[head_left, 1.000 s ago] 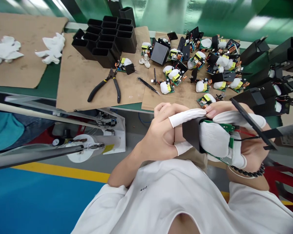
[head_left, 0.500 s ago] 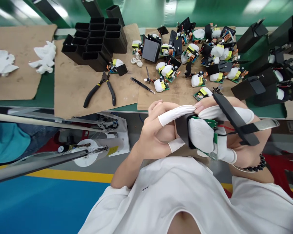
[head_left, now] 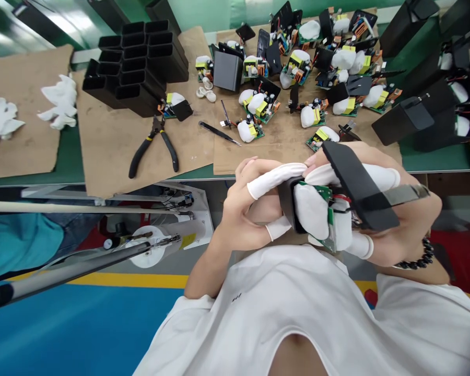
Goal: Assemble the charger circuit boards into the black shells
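Close to my chest, both hands grip one green circuit board point(head_left: 329, 216) with a white padded lump on it. My left hand point(head_left: 246, 209), white finger cots on its thumb and forefinger, pinches the black end piece point(head_left: 286, 203) at the board's left. My right hand point(head_left: 395, 219), wearing finger cots too, wraps round the board's right side. A flat black plate point(head_left: 356, 185) hangs from the board on thin wires and lies across my right fingers.
On the cardboard lie black pliers point(head_left: 152, 146), tweezers point(head_left: 218, 132), a stack of black rectangular housings point(head_left: 137, 62) and several loose circuit boards point(head_left: 309, 68). More black housings point(head_left: 415, 117) sit at the right. White gloves point(head_left: 58, 99) lie at the left. A machine with rods point(head_left: 141, 245) stands below the table edge.
My view has tilted, so the table sits lower in the picture. The black plate has swung round over my right fingers. Both hands keep their grip on the board.
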`<state>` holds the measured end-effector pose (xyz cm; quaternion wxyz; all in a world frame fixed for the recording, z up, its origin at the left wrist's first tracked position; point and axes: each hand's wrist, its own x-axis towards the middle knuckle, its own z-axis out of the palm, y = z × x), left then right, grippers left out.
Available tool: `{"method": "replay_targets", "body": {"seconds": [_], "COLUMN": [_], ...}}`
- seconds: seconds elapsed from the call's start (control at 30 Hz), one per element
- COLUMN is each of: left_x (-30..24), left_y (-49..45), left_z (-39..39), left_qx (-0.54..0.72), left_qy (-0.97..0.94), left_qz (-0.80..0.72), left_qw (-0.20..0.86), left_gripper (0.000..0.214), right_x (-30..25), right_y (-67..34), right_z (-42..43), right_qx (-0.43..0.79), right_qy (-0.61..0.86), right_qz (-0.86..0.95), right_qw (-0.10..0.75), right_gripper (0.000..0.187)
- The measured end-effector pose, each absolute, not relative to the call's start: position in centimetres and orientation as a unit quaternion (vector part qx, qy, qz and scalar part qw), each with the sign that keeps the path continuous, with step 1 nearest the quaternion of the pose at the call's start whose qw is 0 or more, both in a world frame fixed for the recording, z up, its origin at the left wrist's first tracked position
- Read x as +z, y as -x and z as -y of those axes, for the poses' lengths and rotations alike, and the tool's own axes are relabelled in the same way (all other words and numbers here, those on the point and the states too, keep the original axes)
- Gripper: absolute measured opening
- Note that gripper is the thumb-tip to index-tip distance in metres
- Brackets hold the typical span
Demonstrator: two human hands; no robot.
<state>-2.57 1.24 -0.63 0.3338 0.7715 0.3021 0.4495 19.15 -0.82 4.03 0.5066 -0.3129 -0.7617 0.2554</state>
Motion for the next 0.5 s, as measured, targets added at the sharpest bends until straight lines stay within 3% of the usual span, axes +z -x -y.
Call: {"method": "replay_targets", "body": {"seconds": [0.07, 0.17, 0.37, 0.47, 0.5], "left_x": [-0.6, -1.4, -4.5, -4.9, -4.8], "left_y": [2.4, 2.0, 0.8, 0.4, 0.5], "left_z": [-1.4, -1.8, -3.0, -3.5, -3.7], "left_qx": [0.507, 0.49, 0.414, 0.395, 0.395], "left_qy": [-0.752, -0.758, -0.771, -0.762, -0.755], "left_qz": [-0.256, -0.261, -0.369, -0.371, -0.36], "left_qw": [0.334, 0.342, 0.315, 0.354, 0.381], "left_gripper": [0.057, 0.062, 0.067, 0.064, 0.066], "right_x": [3.9, 3.3, 0.6, 0.4, 0.6], "right_y": [-19.2, -19.3, -20.5, -22.1, -22.6], "right_z": [0.9, 0.7, -0.7, -0.6, -0.5], "right_qx": [0.232, 0.229, 0.431, 0.512, 0.521], "right_qy": [0.322, 0.337, 0.434, 0.466, 0.474], "right_qz": [0.766, 0.768, 0.689, 0.641, 0.631], "right_qw": [0.506, 0.494, 0.389, 0.331, 0.325], "right_gripper": [0.053, 0.052, 0.07, 0.091, 0.09]}}
